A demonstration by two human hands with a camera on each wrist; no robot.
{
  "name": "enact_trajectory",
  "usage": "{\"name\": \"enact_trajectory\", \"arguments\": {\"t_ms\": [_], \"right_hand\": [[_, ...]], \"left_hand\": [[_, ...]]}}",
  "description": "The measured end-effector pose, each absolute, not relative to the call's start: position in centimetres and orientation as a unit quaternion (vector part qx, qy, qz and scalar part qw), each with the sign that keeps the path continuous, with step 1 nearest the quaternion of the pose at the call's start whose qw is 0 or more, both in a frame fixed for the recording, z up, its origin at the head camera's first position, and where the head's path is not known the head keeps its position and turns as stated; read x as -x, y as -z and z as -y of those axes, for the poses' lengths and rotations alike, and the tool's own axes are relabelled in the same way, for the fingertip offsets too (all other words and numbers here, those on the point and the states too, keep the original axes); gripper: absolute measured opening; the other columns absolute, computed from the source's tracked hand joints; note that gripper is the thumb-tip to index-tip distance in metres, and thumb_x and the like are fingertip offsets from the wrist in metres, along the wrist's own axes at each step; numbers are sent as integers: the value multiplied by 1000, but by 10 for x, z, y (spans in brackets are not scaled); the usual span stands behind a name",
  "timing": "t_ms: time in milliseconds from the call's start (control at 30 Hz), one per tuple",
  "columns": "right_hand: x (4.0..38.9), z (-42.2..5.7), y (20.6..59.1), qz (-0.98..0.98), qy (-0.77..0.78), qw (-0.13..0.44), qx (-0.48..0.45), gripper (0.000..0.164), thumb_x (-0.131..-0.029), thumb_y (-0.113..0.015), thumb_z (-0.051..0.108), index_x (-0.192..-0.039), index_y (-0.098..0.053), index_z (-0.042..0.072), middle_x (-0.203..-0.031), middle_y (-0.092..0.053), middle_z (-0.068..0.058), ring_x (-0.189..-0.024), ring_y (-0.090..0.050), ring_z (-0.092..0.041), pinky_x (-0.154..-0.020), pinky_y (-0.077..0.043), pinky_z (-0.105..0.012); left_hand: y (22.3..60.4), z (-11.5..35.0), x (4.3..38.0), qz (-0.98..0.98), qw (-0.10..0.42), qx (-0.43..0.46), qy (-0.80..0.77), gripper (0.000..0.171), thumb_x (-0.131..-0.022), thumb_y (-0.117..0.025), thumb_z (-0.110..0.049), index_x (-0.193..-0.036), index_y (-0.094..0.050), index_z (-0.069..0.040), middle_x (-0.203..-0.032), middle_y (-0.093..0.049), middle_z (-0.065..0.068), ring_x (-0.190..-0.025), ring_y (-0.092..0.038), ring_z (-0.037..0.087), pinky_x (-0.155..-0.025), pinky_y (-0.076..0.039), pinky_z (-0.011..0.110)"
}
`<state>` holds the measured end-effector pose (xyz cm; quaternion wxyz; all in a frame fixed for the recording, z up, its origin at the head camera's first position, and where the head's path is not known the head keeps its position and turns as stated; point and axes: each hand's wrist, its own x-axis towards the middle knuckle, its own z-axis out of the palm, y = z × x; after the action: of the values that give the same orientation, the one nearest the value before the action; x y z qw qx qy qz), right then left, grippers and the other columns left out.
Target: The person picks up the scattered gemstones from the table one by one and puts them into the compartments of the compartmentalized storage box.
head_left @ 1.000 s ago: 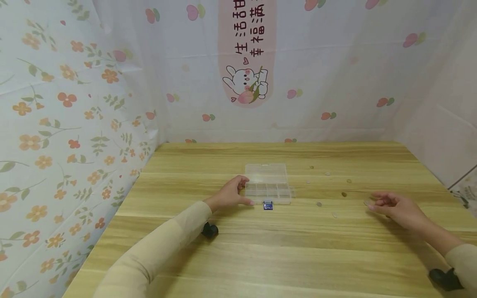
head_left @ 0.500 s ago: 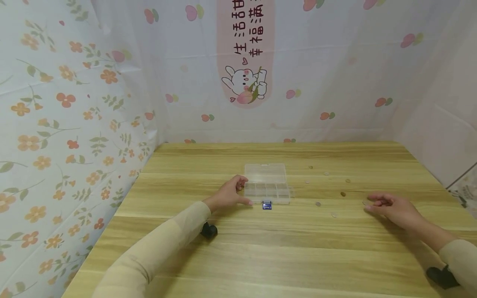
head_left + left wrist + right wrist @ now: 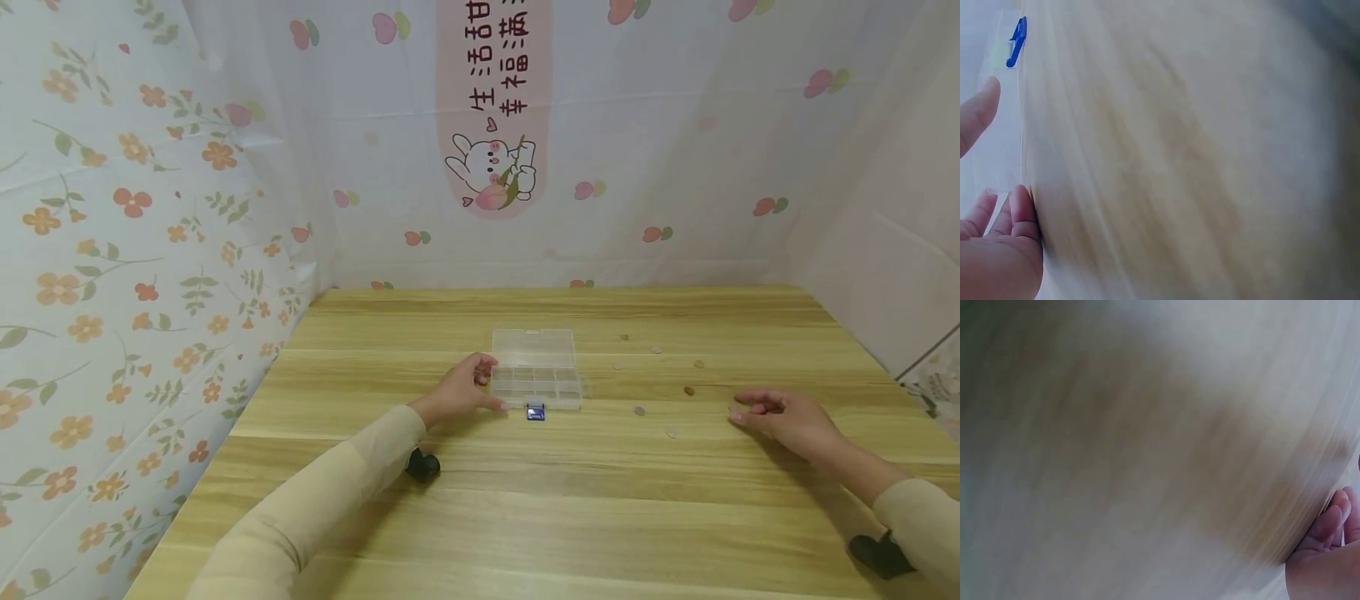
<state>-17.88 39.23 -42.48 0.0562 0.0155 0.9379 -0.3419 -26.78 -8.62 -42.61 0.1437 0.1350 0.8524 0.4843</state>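
Note:
A clear plastic compartment box (image 3: pixel 536 387) lies on the wooden table with its lid folded back and a blue latch (image 3: pixel 536 412) at the front. My left hand (image 3: pixel 461 387) holds the box's left end, thumb near the front edge and fingers at the side. In the left wrist view, the thumb (image 3: pixel 982 112) and curled fingers (image 3: pixel 1019 215) stand by the box wall. My right hand (image 3: pixel 787 421) is just above the table at the right, with what looks like a small coin (image 3: pixel 732 409) pinched between thumb and forefinger. The right wrist view shows only some curled fingers (image 3: pixel 1329 522).
Several small coin-like discs lie scattered between the box and my right hand, among them a dark one (image 3: pixel 688 391) and a silvery one (image 3: pixel 639 411). Patterned cloth (image 3: pixel 637 150) hangs behind the table (image 3: pixel 525 517) and along its left side.
My right hand has moved slightly left, keeping its pinch. The left hand and the box have stayed in place; the view has shifted a little.

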Motion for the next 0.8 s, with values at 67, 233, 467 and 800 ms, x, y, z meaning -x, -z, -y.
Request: {"name": "enact_trajectory", "arguments": {"t_ms": [67, 233, 467, 800], "right_hand": [[179, -392, 425, -939, 340, 55, -17, 65, -91, -66, 45, -130, -54, -6, -103, -56, -9, -85, -49, -14, -67, -43, -23], [180, -392, 428, -942, 332, 41, -20, 63, -91, -67, 45, -127, -56, -6, -100, -57, -7, -83, -48, -14, -65, -41, -24], [180, -389, 431, -942, 334, 20, -20, 58, -92, -67, 41, -124, -60, -6, -97, -58, -5, -80, -48, -9, -64, -41, -22], [180, -388, 432, -945, 325, 12, -19, 56, -91, -66, 44, -122, -62, -4, -103, -61, -10, -85, -50, -11, -68, -42, -23]], "left_hand": [[426, 86, 267, -852, 145, -133, -486, 71, -70, -89, -13, -130, -50, -7, -120, -51, 6, -104, -48, 21, -91, -42, 35], [425, 86, 266, -851, 143, -134, -487, 71, -71, -88, -12, -131, -50, -6, -119, -51, 7, -102, -48, 21, -89, -43, 34], [426, 85, 266, -848, 144, -137, -492, 70, -71, -88, -8, -130, -50, -4, -117, -51, 7, -100, -47, 21, -87, -43, 33], [428, 86, 267, -841, 149, -140, -502, 71, -71, -88, -9, -130, -49, -4, -117, -50, 8, -101, -47, 21, -88, -43, 34]]}}
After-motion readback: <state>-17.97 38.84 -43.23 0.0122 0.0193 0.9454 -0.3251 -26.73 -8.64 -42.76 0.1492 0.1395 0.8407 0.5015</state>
